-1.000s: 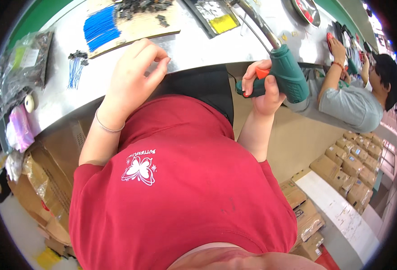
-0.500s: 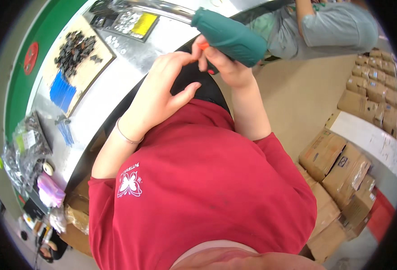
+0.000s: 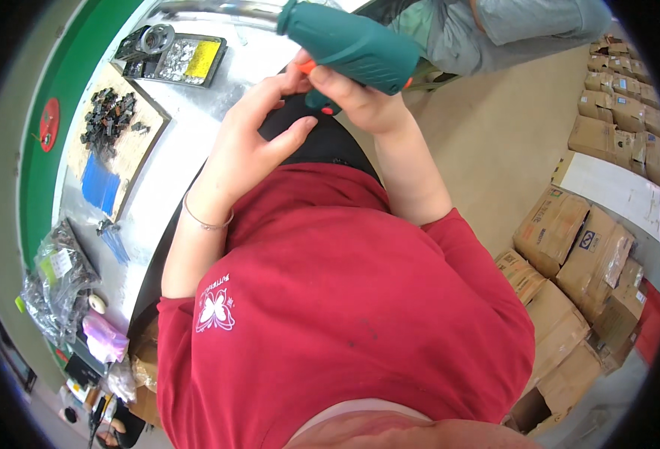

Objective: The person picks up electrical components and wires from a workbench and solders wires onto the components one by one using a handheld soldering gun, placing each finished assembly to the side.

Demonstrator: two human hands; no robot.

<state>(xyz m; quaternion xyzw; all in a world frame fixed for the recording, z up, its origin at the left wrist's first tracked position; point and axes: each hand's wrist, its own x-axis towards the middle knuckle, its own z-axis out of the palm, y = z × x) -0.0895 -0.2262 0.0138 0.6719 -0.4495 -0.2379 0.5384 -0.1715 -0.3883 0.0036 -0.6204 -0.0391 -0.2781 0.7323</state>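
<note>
A teal power tool [image 3: 352,46] with a long metal barrel [image 3: 229,13] and an orange trigger-like part [image 3: 306,67] is at the top of the view, its barrel pointing left. My right hand [image 3: 356,97] is closed beneath the teal body, thumb near the orange part; its other fingers are mostly hidden. Close beside it, my left hand [image 3: 251,131] has the thumb stretched away from loosely bent fingers. Those fingertips reach the orange part or my right fingers; I cannot tell which they touch. Nothing shows in the left palm.
On the white table to my left lie a board [image 3: 139,142] with black parts [image 3: 110,120] and blue strips [image 3: 100,185], a black tray [image 3: 210,71] and a plastic bag [image 3: 60,280]. A person's grey-clothed legs [image 3: 472,37] are at upper right. Cardboard boxes [image 3: 543,232] are stacked right.
The tool and both hands have shifted left and slightly up in the picture, and the surroundings have shifted too. The right hand still holds the tool; the left thumb stays apart.
</note>
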